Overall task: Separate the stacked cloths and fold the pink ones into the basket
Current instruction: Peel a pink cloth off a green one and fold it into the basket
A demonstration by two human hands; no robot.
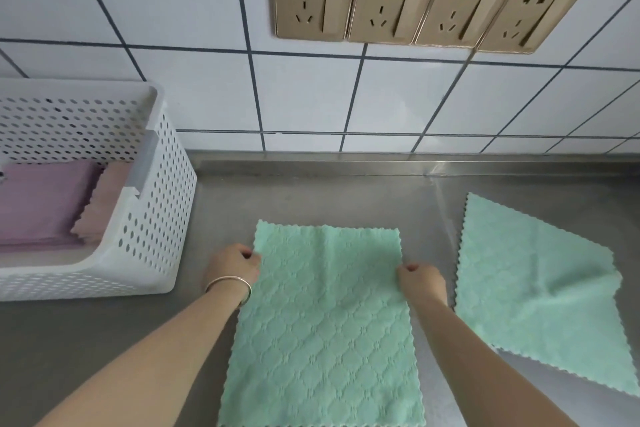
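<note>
A green quilted cloth [323,326] lies spread flat on the steel counter in front of me. My left hand [233,265] pinches its left edge near the far corner. My right hand [420,279] pinches its right edge at about the same height. A second green cloth [533,291] lies flat to the right, slightly rumpled. At the left stands a white perforated basket [152,211]. Inside it lie a folded purple-pink cloth [38,204] and a folded pale pink cloth [100,208] beside it.
The steel counter [311,198] runs back to a white tiled wall with a row of gold sockets [429,0]. A bangle sits on my left wrist.
</note>
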